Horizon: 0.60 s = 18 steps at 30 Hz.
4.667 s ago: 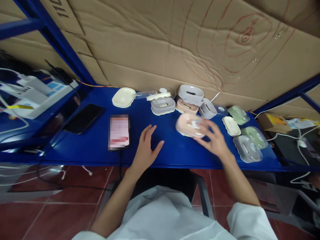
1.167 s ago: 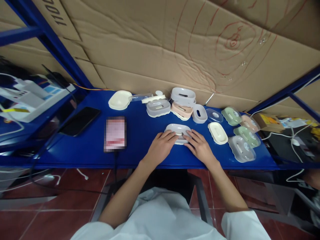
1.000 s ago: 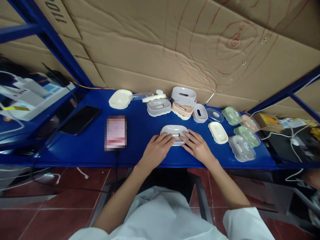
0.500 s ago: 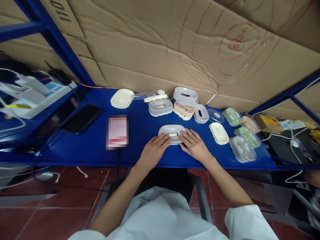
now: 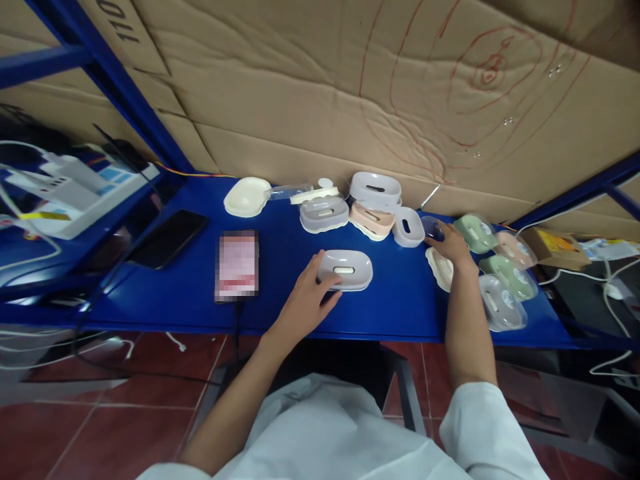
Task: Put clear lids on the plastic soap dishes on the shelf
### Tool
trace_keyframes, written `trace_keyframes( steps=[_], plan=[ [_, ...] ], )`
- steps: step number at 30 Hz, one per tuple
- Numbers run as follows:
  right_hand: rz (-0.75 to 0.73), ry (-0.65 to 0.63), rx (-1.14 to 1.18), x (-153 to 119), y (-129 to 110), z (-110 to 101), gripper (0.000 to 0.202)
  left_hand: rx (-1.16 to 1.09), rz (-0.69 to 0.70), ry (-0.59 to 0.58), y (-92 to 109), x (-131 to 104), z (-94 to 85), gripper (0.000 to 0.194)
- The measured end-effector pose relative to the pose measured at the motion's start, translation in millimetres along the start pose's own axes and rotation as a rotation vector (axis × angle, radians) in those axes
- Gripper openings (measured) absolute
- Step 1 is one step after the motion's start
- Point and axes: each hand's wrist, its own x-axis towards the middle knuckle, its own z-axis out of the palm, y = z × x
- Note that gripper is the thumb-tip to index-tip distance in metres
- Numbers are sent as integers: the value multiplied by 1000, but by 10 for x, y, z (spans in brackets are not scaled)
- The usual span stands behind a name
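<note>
A pale grey soap dish (image 5: 364, 264) with a slot in its middle sits near the front of the blue table. Around its left end curve the fingers of my left hand (image 5: 314, 288), with the thumb along its front side. Farther right, my right hand (image 5: 453, 245) is closed at a clear plastic lid (image 5: 432, 227), its fingertips partly hidden. Under my right wrist lies a cream tray (image 5: 440, 269), partly covered by the hand. Just left of the lid stands a grey slotted dish (image 5: 409, 227).
Several lidded soap boxes, among them a green one (image 5: 475, 233), stand at the right. Behind are more dishes, a peach one (image 5: 371, 220) and a cream tray (image 5: 247, 197). A black phone (image 5: 167, 239) and a blurred-out device (image 5: 237, 267) lie left. Cardboard (image 5: 280, 87) backs the table.
My right hand has left the grey soap dish and moved right and away from me to the clear lid. My left hand stays at the dish, its thumb now lower along the front.
</note>
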Motion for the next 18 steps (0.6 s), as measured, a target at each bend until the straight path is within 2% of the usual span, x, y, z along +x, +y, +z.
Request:
trace_keyframes(
  steps=[5, 9, 13, 16, 18],
  plan=[
    [-55, 191, 39, -103, 27, 111, 68, 21, 3, 2, -9, 24, -6, 21],
    [-37, 269, 78, -174, -59, 23, 60, 10, 19, 17, -23, 31, -6, 25],
    [40, 440, 105, -285, -182, -125, 53, 6, 9, 31, -28, 24, -14, 36],
    [-57, 511, 129, -360, -257, -172, 55, -15, -21, 22, -31, 17, -27, 42],
    [-146, 480, 134, -371, -269, -138, 55, -29, -32, 14, -37, 9, -31, 42]
  ],
)
